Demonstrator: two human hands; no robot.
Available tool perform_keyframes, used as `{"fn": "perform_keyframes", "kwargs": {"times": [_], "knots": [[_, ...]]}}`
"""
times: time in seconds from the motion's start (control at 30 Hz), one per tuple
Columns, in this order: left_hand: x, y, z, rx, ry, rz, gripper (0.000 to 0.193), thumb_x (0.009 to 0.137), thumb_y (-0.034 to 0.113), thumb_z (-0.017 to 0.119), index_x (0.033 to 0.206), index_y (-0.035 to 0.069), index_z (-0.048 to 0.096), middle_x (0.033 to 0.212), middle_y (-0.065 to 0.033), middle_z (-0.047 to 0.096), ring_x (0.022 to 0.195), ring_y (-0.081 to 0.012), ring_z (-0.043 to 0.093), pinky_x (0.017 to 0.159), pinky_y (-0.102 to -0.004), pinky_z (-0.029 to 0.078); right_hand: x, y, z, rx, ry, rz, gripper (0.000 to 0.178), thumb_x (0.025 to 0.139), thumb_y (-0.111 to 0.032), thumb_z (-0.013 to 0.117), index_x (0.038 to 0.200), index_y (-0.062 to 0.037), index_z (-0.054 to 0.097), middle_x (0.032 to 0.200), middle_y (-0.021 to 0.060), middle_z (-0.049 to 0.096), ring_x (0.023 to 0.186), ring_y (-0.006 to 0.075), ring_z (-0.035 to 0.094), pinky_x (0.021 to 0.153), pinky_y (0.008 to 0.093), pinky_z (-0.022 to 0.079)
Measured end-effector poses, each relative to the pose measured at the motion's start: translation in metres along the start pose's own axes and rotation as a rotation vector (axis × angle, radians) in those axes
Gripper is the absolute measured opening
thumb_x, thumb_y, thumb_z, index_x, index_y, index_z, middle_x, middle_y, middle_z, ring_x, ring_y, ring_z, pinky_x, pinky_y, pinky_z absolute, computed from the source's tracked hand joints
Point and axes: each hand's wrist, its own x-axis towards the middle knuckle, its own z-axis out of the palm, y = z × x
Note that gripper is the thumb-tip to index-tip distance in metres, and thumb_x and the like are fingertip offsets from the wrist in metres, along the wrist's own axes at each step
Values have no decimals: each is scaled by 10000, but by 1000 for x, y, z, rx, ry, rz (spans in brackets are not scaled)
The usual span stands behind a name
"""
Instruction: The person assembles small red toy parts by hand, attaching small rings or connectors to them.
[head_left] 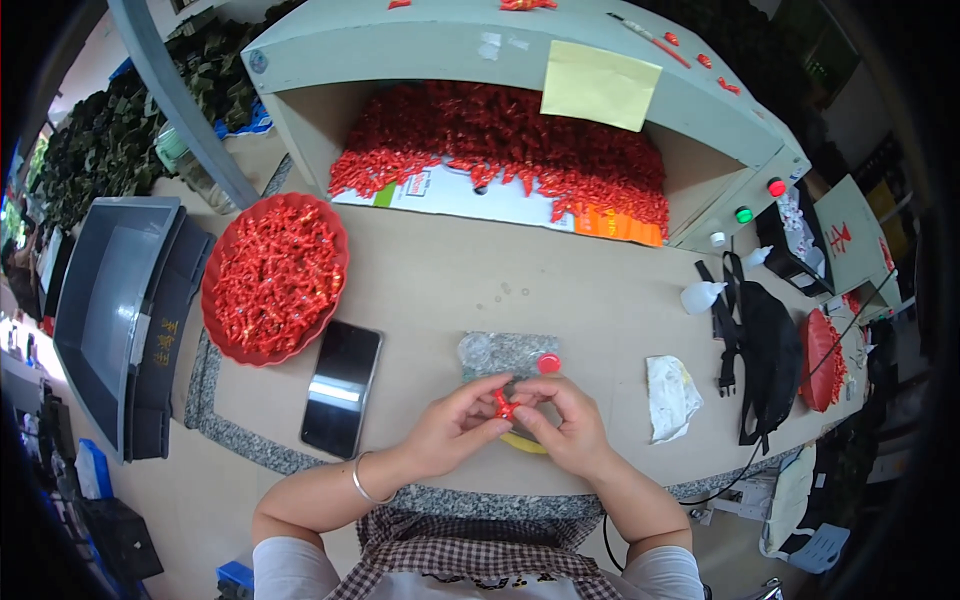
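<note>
Between the fingertips of both hands is a small glossy red plastic piece (505, 409); its exact kind is too small to make out. My left hand (458, 424) pinches it from the left, and my right hand (566, 424) grips it from the right. Just beyond the fingers lies a grey speckled slab (515, 347), bearing a clear round lid-like thing (476, 350) and a red cap (548, 363). Something yellow (524, 443) shows partly under my hands, mostly covered by them.
To the left are a black phone (342, 390), a red scalloped bowl (206, 285) heaped with red pieces, and grey bins (105, 310). A shelf (400, 52) full of red pieces stands behind. Crumpled white paper (672, 398), a white bottle (702, 296) and a black bag (771, 350) lie right.
</note>
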Motion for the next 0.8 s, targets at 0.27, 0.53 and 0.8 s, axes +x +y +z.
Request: {"fn": "perform_keyframes", "kwargs": {"times": [0.27,0.53,0.8], "knots": [[-8,-5,-8,-108,-15,-34,471,882,22,525,1315,55,344,978,-72,585,941,-141,588,805,-258,458,53,-6,-64,-340,173,-86,101,815,-3,571,916,-4,570,882,72,576,804,149,560,737,261,453],[-9,-1,-6,-205,-35,-101,394,887,15,514,1258,41,383,971,-77,585,990,-182,591,807,-257,456,162,93,-111,-788,480,-116,103,776,-3,561,877,-19,553,871,126,552,797,286,558,703,365,459],[-11,-6,-9,-251,-63,-82,299,888,14,509,1171,32,414,997,-81,570,1012,-178,578,812,-254,458,195,125,-106,-1065,417,-13,108,779,-68,563,876,-21,568,893,154,544,894,328,523,764,425,436]]}}
